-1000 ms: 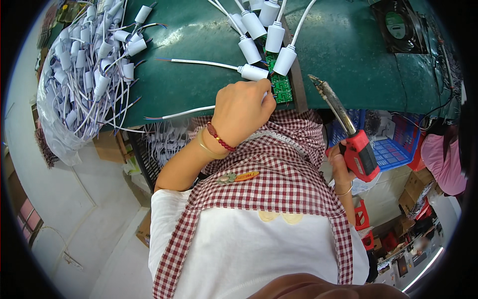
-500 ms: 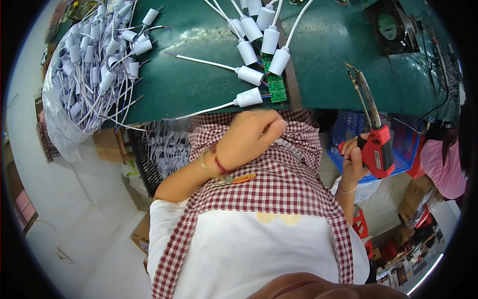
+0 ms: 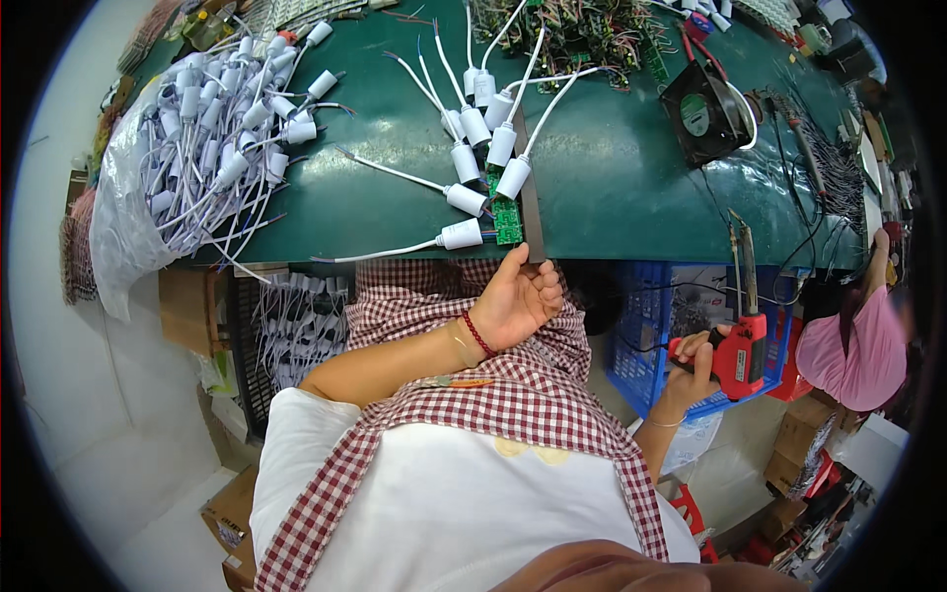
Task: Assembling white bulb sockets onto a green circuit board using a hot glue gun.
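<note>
My left hand [image 3: 523,304] is palm up at the table's front edge, fingers curled, with its thumb and fingers around the near end of a brown strip [image 3: 531,212]. Along the strip's left side lie small green circuit boards [image 3: 507,222]. Several white cylinders with cables [image 3: 462,234], which look like lamp holders, rest at the boards; the nearest ones have thin wires running to them. Off to the right, below the table edge, my right hand [image 3: 698,367] grips a red and black soldering gun [image 3: 742,357], its long metal tip and feed tube pointing up.
A clear bag [image 3: 123,242] heaped with more white cylinders lies at the left. A black fan [image 3: 702,113] stands at the back right, near dark cables. Populated circuit boards [image 3: 582,44] pile up at the back. Below the edge are a blue crate [image 3: 641,370] and a person's pink sleeve [image 3: 856,350].
My left hand has turned from back-up to palm up and reached the strip's end. The view has shifted, showing more of the table's back. My right hand still holds the soldering gun.
</note>
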A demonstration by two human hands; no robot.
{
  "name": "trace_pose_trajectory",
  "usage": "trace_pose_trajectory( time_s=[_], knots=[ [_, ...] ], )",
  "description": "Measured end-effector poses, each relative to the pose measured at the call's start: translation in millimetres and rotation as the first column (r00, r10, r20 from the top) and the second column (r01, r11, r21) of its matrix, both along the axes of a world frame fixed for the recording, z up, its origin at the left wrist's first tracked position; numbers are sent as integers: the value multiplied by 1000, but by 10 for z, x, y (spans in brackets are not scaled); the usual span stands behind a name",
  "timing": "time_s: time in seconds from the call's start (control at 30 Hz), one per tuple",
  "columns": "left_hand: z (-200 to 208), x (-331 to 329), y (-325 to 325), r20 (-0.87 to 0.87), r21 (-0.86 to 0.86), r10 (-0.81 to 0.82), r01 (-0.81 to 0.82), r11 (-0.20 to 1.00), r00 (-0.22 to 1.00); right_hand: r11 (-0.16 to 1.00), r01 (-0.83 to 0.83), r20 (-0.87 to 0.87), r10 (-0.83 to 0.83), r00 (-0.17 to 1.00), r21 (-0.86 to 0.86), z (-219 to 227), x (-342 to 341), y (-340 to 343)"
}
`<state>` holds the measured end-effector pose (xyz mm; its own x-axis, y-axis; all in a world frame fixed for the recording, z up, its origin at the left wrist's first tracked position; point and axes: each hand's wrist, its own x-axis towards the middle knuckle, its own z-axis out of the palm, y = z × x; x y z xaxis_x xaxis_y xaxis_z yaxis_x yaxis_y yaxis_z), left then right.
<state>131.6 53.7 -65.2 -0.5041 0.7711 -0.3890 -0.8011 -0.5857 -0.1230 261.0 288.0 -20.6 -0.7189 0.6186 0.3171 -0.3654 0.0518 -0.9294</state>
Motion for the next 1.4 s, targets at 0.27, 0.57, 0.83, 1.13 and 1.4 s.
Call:
trace_pose_trajectory(
  time_s=[0.27,0.57,0.83,1.13,1.4],
  knots=[
    [-23,95,274,-57,-43,-252,250,967,966,998,61,-73,-61,996,9,-35,58,46],
    [625,-781,412,-81,-208,-901,-877,433,-425,991,130,-79,-133,988,-41,58,114,3],
    [861,-988,-94,653,38,-752,-995,-88,91,996,81,-136,-84,987,-25,12,-52,-46],
    [393,-1087,-262,728,58,-639,-951,-304,249,1000,-1,-201,0,980,-5,-17,-290,-59],
    [1237,-1091,-1166,-98,-421,-978,-898,-127,184,999,11,-222,-19,975,-36,61,-279,-146]
  ],
)
